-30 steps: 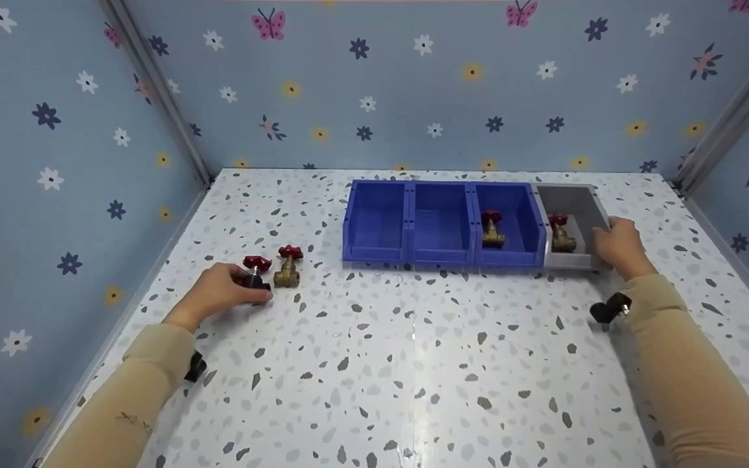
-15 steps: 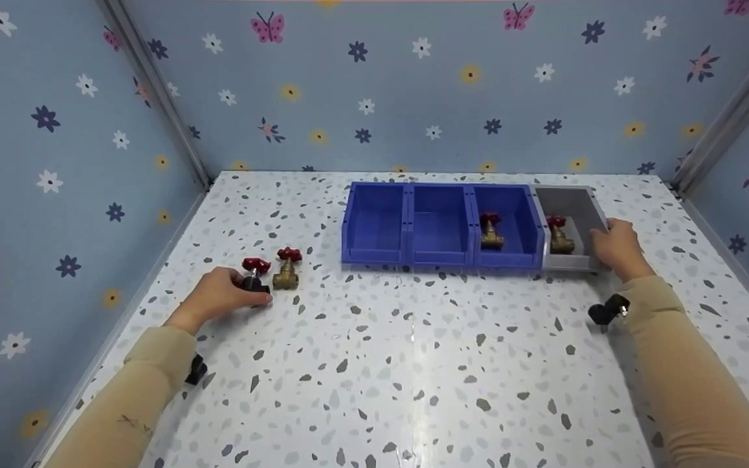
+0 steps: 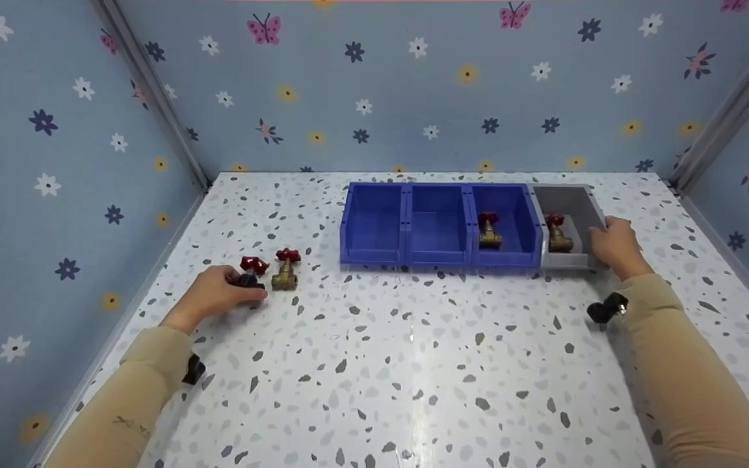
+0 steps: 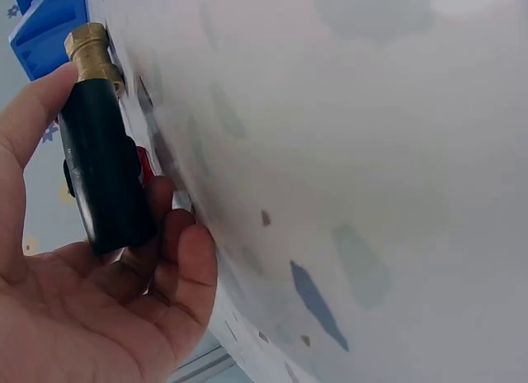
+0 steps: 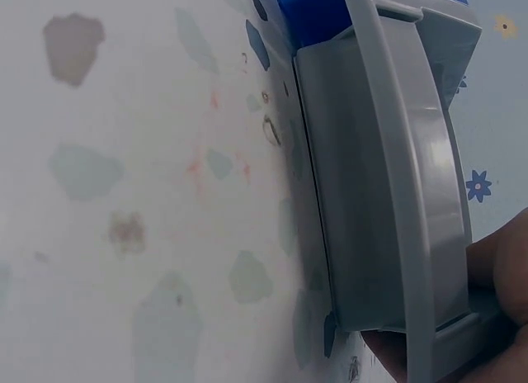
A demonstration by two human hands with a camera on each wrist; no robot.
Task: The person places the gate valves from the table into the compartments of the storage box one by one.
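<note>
My left hand (image 3: 215, 294) grips a black-bodied valve (image 3: 249, 281) with a red handwheel at the left of the table; in the left wrist view its black body (image 4: 103, 164) lies between thumb and curled fingers. Just right of it stands a brass valve (image 3: 285, 278) with a red wheel. My right hand (image 3: 618, 247) holds the right side wall of the grey bin (image 3: 566, 261), and in the right wrist view fingers (image 5: 503, 259) wrap the grey bin's edge (image 5: 425, 177). One brass valve (image 3: 559, 242) lies in the grey bin, another (image 3: 489, 238) in the adjoining blue bin.
Two more blue bins (image 3: 372, 255) (image 3: 438, 257) stand to the left in the same row, with nothing seen inside. Flower-patterned walls (image 3: 400, 84) enclose the speckled table (image 3: 374, 364) at the back and both sides. Black devices are at both wrists.
My left hand and the black-bodied valve have shifted slightly left, a little away from the brass valve beside it. The right hand stays on the grey bin.
</note>
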